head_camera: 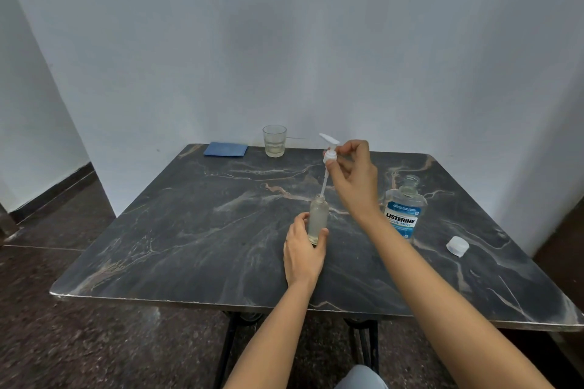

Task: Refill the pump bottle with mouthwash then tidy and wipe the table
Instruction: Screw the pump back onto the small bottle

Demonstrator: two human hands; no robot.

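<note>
Dark marbled table (189,246) stands against a pale wall, with a small clear pump bottle (317,218) upright near its middle. A person's left hand (303,249) grips the bottle's lower half, fingers curled round one side and the thumb pressed on the other. The right hand (355,174) holds the white pump head (330,151) above it, pinching the collar between thumb and fingertips, the other fingers loosely bent. The pump's thin tube (325,180) slants down, its tip at the bottle's open neck. Just right of the right forearm, a mouthwash bottle (403,211) with a blue label stands uncapped; its white cap (457,246) lies near it, closer to the table's right edge. At the far edge sit a drinking glass (274,140) and, to its left, a folded blue cloth (226,149).
</note>
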